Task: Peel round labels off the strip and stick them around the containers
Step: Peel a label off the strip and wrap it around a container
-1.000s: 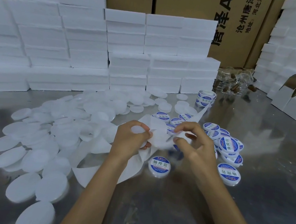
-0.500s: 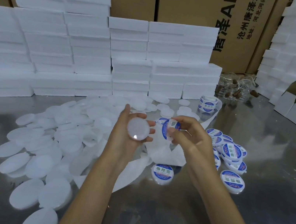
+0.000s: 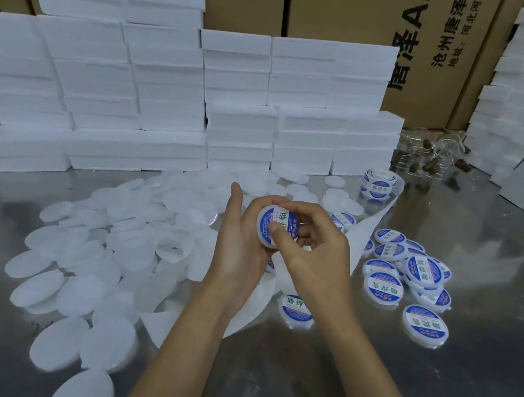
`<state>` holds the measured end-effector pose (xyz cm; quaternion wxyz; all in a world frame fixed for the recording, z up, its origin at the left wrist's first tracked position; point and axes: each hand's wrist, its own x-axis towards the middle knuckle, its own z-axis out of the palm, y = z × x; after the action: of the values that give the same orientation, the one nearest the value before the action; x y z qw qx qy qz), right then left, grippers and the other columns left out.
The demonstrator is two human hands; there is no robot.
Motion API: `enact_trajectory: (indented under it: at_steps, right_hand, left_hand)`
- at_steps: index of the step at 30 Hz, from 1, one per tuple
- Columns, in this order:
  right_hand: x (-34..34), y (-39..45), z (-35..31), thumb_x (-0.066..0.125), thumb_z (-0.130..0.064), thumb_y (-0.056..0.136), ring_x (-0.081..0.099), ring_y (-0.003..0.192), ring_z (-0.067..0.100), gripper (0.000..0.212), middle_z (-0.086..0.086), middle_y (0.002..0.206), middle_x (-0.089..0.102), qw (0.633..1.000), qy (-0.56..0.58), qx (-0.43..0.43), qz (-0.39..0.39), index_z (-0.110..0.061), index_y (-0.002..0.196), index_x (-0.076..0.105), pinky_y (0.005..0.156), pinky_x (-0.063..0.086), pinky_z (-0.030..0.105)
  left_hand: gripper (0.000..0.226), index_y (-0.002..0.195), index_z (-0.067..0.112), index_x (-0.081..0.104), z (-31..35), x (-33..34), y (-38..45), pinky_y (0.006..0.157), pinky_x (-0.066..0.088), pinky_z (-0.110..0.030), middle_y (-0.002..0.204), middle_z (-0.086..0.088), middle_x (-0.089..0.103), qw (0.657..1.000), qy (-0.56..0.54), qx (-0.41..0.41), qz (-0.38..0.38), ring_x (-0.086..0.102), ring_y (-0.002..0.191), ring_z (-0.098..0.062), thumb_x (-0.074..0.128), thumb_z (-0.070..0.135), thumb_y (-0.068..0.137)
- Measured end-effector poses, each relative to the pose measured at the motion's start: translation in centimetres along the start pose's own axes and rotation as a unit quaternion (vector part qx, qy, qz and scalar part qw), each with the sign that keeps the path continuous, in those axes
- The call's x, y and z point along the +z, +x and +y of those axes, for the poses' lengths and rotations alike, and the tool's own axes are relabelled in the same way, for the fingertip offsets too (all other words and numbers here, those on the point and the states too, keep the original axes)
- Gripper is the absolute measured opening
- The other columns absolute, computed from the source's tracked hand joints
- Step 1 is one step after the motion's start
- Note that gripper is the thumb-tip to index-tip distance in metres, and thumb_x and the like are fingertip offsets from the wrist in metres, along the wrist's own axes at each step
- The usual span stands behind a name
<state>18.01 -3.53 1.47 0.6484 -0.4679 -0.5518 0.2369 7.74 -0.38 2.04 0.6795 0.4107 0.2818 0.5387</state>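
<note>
Container (image 3: pixel 270 230) sits upright in the cupped left hand (image 3: pixel 239 246); right hand (image 3: pixel 310 250) curls over it, thumb pressing its blue label (image 3: pixel 284 224).

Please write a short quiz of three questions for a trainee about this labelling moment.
1. True or false: the left hand holds the container while the right hand presses the label onto it.
2. On which side of the hands lie the labelled containers: A left, B right?
3. Fill in: the label roll stands near the stacked white ____.

Key: 1 true; 2 B; 3 boxes.
</note>
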Motion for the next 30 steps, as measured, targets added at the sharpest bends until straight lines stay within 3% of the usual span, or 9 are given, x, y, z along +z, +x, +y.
enact_trajectory:
  at_steps: [4,7,9,13,17,20,22,26,30]
  right_hand:
    - [-0.1,-0.2,-0.1,0.074,-0.01,0.085,0.063,0.08,0.008,0.027,-0.011,0.101,0.067,1.0,-0.01,-0.009,0.01,-0.032,0.099,0.066,0.068,0.048,0.012]
    - [-0.2,-0.3,-0.1,0.074,-0.014,0.086,0.062,0.079,0.004,0.028,-0.019,0.101,0.065,0.999,-0.033,-0.012,0.022,-0.036,0.1,0.064,0.066,0.045,0.01]
    - [-0.3,-0.5,-0.1,0.073,-0.017,0.086,0.062,0.084,0.002,0.026,-0.022,0.102,0.064,0.998,-0.049,-0.012,0.03,-0.035,0.103,0.065,0.068,0.044,0.008]
    - [-0.4,-0.8,-0.2,0.071,-0.018,0.087,0.06,0.089,-0.003,0.026,-0.019,0.107,0.064,0.997,-0.06,-0.004,0.047,-0.03,0.109,0.065,0.071,0.041,0.004]
    - [-0.4,-1.1,-0.2,0.071,-0.025,0.088,0.059,0.092,-0.005,0.038,-0.02,0.108,0.062,0.995,-0.08,0.007,0.059,-0.035,0.122,0.059,0.07,0.043,0.008]
    - [-0.5,-1.2,-0.3,0.072,-0.033,0.086,0.061,0.093,-0.002,0.067,-0.019,0.113,0.056,0.991,-0.117,0.006,0.066,-0.041,0.143,0.038,0.073,0.049,0.012]
    - [-0.4,-1.1,-0.3,0.073,-0.041,0.083,0.06,0.097,0.001,0.071,-0.016,0.127,0.045,0.979,-0.185,-0.012,0.079,-0.04,0.144,0.036,0.076,0.053,0.025]
    - [-0.6,-1.0,0.2,0.064,-0.068,0.076,0.055,0.103,0.008,0.065,-0.013,0.12,0.038,0.952,-0.29,-0.018,0.098,-0.031,0.124,0.043,0.068,0.046,0.027]
    - [-0.8,-1.1,0.9,0.045,-0.086,0.074,0.05,0.064,0.007,0.055,-0.012,0.074,0.048,0.937,-0.339,0.01,0.086,-0.032,0.075,0.034,0.051,0.029,0.024]
  left_hand:
    - [0.062,0.107,0.01,0.066,0.1,0.8,-0.2,0.107,0.048,-0.048,0.105,-0.012,0.071,0.998,0.05,0.033,-0.002,0.068,0.101,-0.024,0.024,0.055,0.103]
    - [0.053,0.104,0.014,0.066,-0.5,1.1,-0.2,0.082,0.059,-0.03,0.092,-0.001,0.075,0.994,0.086,0.064,-0.017,0.072,0.089,-0.013,0.028,0.051,0.103]
    - [0.048,0.109,0.016,0.063,-0.9,1.1,-0.2,0.075,0.058,-0.023,0.089,0.004,0.075,0.992,0.1,0.077,-0.027,0.073,0.088,-0.01,0.03,0.05,0.103]
    - [0.044,0.114,0.017,0.061,-1.3,1.3,-0.3,0.085,0.057,-0.023,0.092,0.009,0.075,0.988,0.118,0.094,-0.031,0.071,0.095,-0.008,0.028,0.045,0.106]
    - [0.044,0.114,0.015,0.06,-1.4,1.7,-0.4,0.081,0.056,-0.023,0.093,0.008,0.075,0.99,0.108,0.084,-0.02,0.071,0.093,-0.009,0.028,0.044,0.106]
    - [0.047,0.111,0.012,0.059,-1.1,2.2,-0.8,0.096,0.055,-0.039,0.107,-0.006,0.074,0.997,0.056,0.052,0.003,0.071,0.096,-0.019,0.028,0.046,0.106]
    - [0.049,0.111,0.009,0.06,-0.9,2.4,-1.0,0.098,0.053,-0.041,0.115,-0.017,0.069,0.999,0.01,0.028,0.02,0.069,0.101,-0.025,0.028,0.047,0.106]
    - [0.053,0.118,0.005,0.057,-0.6,2.6,-1.3,0.099,0.052,-0.041,0.123,-0.025,0.066,0.998,-0.06,0.007,0.032,0.066,0.109,-0.032,0.029,0.048,0.106]
    - [0.054,0.118,0.006,0.056,-0.7,2.7,-1.3,0.108,0.045,-0.046,0.129,-0.027,0.062,0.997,-0.074,0.012,0.017,0.061,0.116,-0.036,0.026,0.049,0.106]
